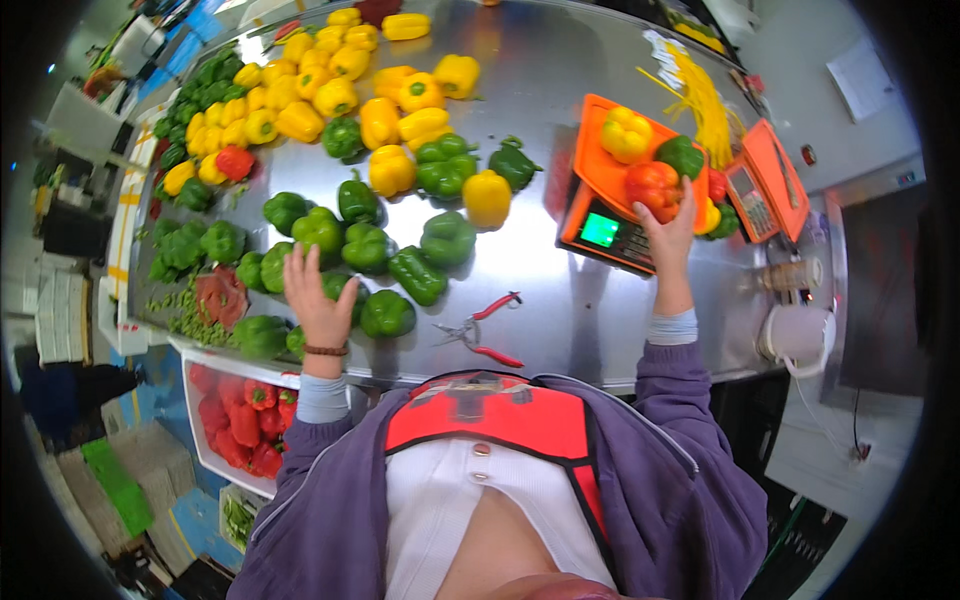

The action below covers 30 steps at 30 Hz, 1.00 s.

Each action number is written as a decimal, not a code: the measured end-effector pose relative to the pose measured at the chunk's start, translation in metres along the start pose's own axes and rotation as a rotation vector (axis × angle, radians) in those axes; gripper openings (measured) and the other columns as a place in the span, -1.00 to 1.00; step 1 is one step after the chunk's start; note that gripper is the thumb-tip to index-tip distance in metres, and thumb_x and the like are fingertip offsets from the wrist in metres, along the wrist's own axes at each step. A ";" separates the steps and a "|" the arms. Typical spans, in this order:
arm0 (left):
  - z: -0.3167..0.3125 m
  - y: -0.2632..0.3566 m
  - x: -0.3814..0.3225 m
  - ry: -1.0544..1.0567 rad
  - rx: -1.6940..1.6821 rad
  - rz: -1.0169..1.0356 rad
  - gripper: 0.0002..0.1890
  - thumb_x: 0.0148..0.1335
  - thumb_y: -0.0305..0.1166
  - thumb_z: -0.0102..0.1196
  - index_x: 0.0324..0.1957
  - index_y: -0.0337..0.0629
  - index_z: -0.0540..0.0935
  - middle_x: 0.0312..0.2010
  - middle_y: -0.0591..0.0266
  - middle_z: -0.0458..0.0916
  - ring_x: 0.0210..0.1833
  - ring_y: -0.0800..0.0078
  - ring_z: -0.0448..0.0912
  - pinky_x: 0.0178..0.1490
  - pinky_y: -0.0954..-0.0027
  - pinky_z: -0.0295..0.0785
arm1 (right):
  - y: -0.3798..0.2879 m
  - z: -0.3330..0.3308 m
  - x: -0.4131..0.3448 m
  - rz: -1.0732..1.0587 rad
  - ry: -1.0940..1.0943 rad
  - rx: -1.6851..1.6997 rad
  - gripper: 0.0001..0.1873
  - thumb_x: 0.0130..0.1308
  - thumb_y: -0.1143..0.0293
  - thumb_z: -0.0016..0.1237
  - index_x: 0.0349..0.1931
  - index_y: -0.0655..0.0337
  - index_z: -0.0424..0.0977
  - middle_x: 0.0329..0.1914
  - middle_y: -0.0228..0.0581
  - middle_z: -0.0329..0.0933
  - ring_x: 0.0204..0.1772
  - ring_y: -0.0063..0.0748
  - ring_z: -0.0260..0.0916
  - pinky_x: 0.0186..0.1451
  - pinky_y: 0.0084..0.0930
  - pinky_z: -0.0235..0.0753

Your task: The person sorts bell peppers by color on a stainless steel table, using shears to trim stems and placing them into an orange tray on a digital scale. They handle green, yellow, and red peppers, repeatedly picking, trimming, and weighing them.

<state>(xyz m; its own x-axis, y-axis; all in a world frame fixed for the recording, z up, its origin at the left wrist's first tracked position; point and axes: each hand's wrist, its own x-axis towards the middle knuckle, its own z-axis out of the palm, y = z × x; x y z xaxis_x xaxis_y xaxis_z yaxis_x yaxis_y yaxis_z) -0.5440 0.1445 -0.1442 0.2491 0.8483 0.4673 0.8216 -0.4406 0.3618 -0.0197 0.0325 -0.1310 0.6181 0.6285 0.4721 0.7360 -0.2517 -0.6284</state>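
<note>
My right hand (671, 225) has its fingers around a red bell pepper (651, 186) on the orange tray (592, 142) of a digital scale with a lit green display (600, 229). A yellow bell pepper (625, 135) and a green bell pepper (680, 156) share that tray. On the left, my left hand (321, 296) hovers over or rests on green bell peppers, fingers spread; whether it touches them is unclear. Just right of it lies another green bell pepper (388, 313). Red-handled pruning shears (480, 330) lie on the metal table with their handles apart.
Yellow peppers (300, 120) and more green ones (442, 166) cover the table's left half. A white crate (191, 420) of red peppers stands below its left edge. At the right are yellow ties (705, 112), a second orange scale (772, 184) and a lidded jar (791, 275).
</note>
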 end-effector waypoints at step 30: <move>0.019 -0.313 0.179 0.018 -0.038 -0.603 -0.11 0.08 0.05 0.41 0.33 -0.32 0.42 0.23 -0.11 0.54 0.22 0.08 0.56 0.27 0.20 0.44 | -0.222 0.227 -0.077 -0.534 -0.748 0.091 -0.26 0.00 0.39 0.34 0.28 0.13 0.38 0.27 -0.05 0.43 0.26 0.03 0.42 0.30 -0.23 0.47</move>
<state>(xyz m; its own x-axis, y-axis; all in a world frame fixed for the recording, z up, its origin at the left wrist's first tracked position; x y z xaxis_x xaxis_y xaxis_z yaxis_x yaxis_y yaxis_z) -0.7471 0.4392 -0.1890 -0.2644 0.9466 0.1844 0.7963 0.1063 0.5955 -0.2940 0.2074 -0.1683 -0.1597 0.9644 0.2106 0.8276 0.2471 -0.5039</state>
